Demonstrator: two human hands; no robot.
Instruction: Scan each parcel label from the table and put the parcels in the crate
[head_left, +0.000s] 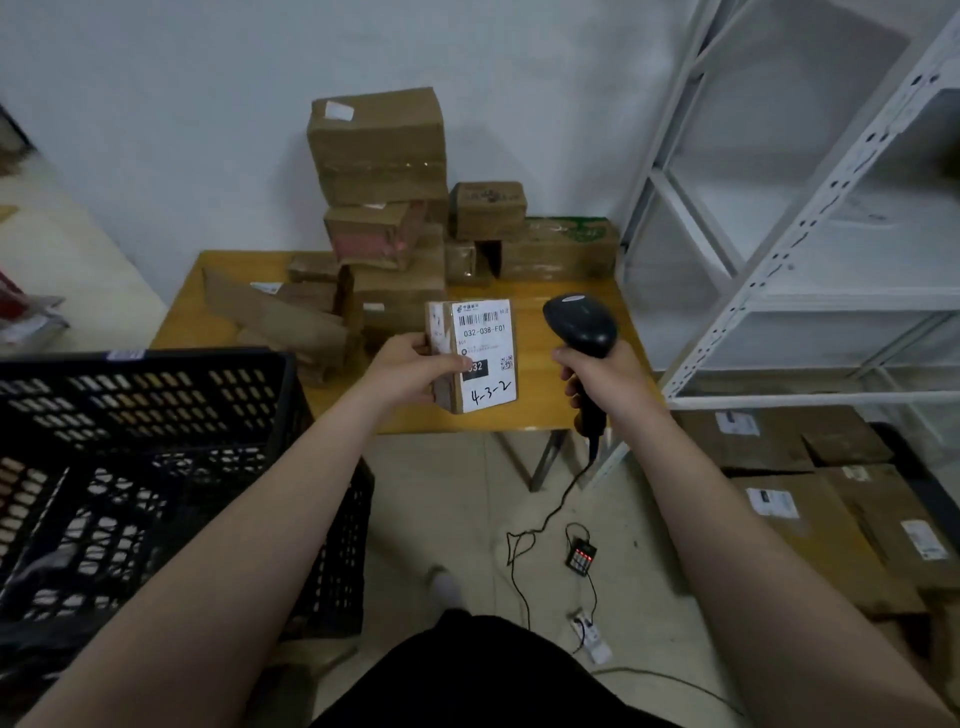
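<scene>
Above the near edge of the worktop (524, 418), small parcel (470, 358) upright in left hand (415, 366), white label (485, 353) facing the camera, right hand (605, 376) just right of it gripping black scanner (582, 325), black crate (156, 467) near left, parcel pile (395, 208) at far side.

Parcels (384, 208) on table (524, 415), crate (145, 467) left.
</scene>
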